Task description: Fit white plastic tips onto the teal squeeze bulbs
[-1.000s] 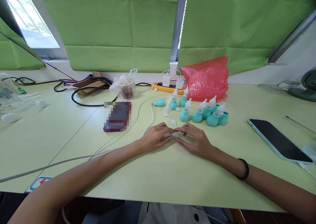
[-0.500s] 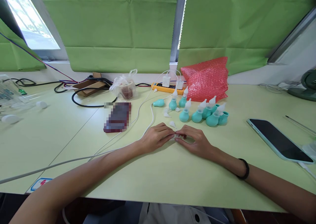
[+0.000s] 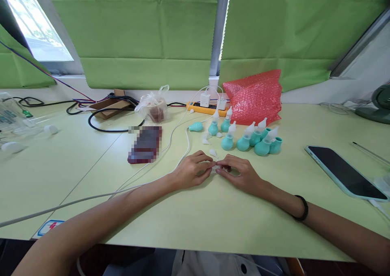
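Observation:
My left hand (image 3: 192, 170) and my right hand (image 3: 242, 173) meet over the table, fingertips pinched from either side on a small clear plastic piece (image 3: 215, 168). Most of that piece is hidden by the fingers. Just beyond them a loose frosted tip (image 3: 213, 152) lies on the tabletop. Farther back stand several teal squeeze bulbs with frosted nozzles, among them a front one (image 3: 227, 142). One teal bulb (image 3: 195, 126) rests on its side without a nozzle, near other small translucent pieces (image 3: 206, 139).
A red bubble-wrap bag (image 3: 254, 99) and an orange power strip (image 3: 198, 108) sit at the back. White cable (image 3: 122, 191) runs across by my left forearm. A dark red phone (image 3: 144, 146) lies left, a teal-cased phone (image 3: 344, 172) right.
My left fingers have shifted slightly on the clear piece, with the thumb drawn back a little to the left. The right hand stays nearly still, and the bulbs have not moved.

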A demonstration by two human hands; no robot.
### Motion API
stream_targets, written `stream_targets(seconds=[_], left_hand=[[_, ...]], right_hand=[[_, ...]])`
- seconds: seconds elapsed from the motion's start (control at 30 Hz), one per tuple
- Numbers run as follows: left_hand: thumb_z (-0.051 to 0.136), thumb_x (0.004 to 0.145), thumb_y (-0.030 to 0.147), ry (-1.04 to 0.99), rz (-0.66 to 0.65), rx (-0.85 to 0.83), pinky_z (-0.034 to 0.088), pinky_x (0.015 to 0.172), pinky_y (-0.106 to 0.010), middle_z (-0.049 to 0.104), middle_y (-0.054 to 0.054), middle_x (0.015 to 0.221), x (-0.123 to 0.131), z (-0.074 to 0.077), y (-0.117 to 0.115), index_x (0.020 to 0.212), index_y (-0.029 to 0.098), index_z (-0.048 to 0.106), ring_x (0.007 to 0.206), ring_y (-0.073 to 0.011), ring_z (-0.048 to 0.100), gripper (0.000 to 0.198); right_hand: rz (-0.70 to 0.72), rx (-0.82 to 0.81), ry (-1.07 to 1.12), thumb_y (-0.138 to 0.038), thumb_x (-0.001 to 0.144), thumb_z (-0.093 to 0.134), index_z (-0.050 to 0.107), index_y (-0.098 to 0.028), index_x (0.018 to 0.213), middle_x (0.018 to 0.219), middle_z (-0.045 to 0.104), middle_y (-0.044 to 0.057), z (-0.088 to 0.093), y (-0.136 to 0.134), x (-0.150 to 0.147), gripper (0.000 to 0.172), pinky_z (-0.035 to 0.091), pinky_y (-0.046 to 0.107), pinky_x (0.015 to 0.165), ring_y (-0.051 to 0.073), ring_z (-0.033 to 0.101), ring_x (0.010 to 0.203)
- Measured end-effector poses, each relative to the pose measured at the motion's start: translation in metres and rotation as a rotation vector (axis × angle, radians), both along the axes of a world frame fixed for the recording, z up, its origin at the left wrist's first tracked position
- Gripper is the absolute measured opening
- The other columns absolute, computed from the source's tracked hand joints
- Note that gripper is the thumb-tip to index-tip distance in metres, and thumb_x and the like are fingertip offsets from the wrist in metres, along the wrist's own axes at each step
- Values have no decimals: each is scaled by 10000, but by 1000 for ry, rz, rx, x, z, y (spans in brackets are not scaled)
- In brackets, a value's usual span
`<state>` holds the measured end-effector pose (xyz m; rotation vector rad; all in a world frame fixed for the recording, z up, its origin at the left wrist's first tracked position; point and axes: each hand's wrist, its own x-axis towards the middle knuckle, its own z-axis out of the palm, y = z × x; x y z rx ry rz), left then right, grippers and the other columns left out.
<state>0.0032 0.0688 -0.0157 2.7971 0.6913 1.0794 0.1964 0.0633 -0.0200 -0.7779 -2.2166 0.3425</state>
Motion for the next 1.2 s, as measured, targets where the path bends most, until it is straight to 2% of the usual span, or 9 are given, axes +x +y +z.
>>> stream_targets(seconds=[0.17,0.4,0.57,0.73,0.9,1.2], left_hand=[[432,764,137,4,36,-22,473,688,-321,630,-85,888,0,2,-2,961,135,550,801,-173,534,230],[417,751,123,21,33,-39,471,671,-309,631,-74,851,1,2,-2,896,143,560,791,-174,533,204],[426,737,151,45,93,-46,473,661,-315,627,-79,833,1,3,-4,908,135,545,794,-183,531,209],[494,678,249,106,123,-48,472,636,-319,620,-80,808,2,5,-8,886,126,544,785,-201,528,247],[503,683,261,154,162,-46,470,638,-312,619,-73,791,3,6,-8,892,140,537,793,-202,529,244],[471,747,226,101,80,-48,474,668,-307,617,-65,797,3,3,-5,912,151,534,790,-179,527,192]], right_hand=[[-14,-7,-1,-259,764,532,571,-164,917,665,541,22,-1,0,1,183,426,239,538,108,478,577],[-9,-50,-4,-269,775,515,542,-186,993,718,561,23,-3,1,1,235,453,246,570,108,499,594],[-10,-55,-12,-266,779,511,541,-193,1013,714,560,18,-4,1,1,247,449,243,570,108,497,596],[-13,-31,-30,-257,779,514,543,-185,1004,692,564,13,-4,1,1,237,445,243,562,107,503,590],[-9,-17,-38,-258,788,501,549,-169,952,721,583,31,-4,1,1,193,453,249,570,113,517,600],[-13,-29,-42,-269,786,503,555,-166,918,719,585,35,-3,2,1,175,457,249,571,116,526,606]])
